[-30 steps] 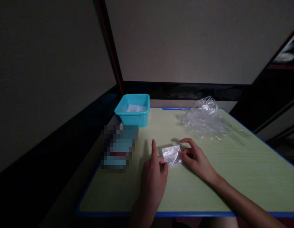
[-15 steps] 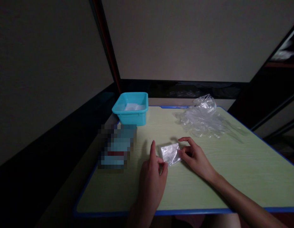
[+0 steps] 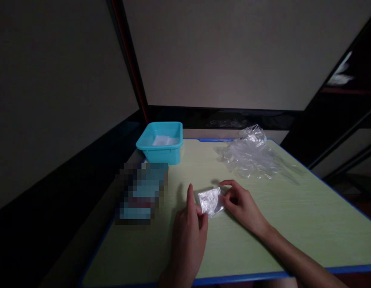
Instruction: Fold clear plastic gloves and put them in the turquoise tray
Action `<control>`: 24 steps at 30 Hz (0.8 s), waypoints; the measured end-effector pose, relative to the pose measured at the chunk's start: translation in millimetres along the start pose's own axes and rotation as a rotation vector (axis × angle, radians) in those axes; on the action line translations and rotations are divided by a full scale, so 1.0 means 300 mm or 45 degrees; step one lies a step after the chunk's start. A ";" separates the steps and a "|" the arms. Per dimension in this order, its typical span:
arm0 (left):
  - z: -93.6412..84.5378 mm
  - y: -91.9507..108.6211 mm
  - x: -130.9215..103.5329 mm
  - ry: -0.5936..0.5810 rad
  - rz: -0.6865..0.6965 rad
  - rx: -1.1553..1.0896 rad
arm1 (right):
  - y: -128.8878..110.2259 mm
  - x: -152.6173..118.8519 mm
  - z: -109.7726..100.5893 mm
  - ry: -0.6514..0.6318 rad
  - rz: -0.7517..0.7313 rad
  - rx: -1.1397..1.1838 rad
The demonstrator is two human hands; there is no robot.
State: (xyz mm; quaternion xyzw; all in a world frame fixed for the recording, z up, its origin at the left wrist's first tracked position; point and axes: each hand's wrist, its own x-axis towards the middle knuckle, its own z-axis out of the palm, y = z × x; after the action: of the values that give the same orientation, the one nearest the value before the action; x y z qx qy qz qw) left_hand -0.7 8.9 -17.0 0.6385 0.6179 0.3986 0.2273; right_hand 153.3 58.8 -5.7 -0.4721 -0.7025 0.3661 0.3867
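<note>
A small, flat packet in clear, shiny plastic (image 3: 210, 201) is between my hands above the pale green table (image 3: 233, 244). My left hand (image 3: 191, 232) pinches its lower left corner between thumb and a finger, with the index finger pointing up and away. My right hand (image 3: 241, 204) grips the packet's right edge with the thumb and a bent finger, while another finger reaches out above it. A pale sheet shows inside the packet.
A turquoise basket (image 3: 164, 155) holding white pieces stands at the back left. In front of it lies a pixelated flat item (image 3: 143, 194). Crumpled clear plastic bags (image 3: 251, 154) are heaped at the back right. Walls rise behind and to the left.
The whole view has shifted, so everything sits slightly lower and further left. Both hands keep their hold on the packet, with hardly any change in their fingers.
</note>
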 end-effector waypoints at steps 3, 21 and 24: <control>0.002 0.000 0.003 -0.010 -0.010 -0.019 | 0.000 0.003 0.002 0.004 -0.001 -0.028; -0.008 0.004 0.017 -0.042 0.018 -0.016 | -0.064 -0.033 0.003 -0.541 -0.705 -0.877; -0.008 0.003 0.017 -0.038 -0.002 -0.020 | -0.060 -0.029 0.008 -0.611 -0.670 -0.955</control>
State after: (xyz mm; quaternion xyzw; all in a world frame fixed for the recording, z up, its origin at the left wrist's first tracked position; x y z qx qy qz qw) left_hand -2.5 13.2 -13.6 0.6421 0.6116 0.3937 0.2420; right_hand 146.5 45.1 7.4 -0.2884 -0.9494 0.0773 0.0977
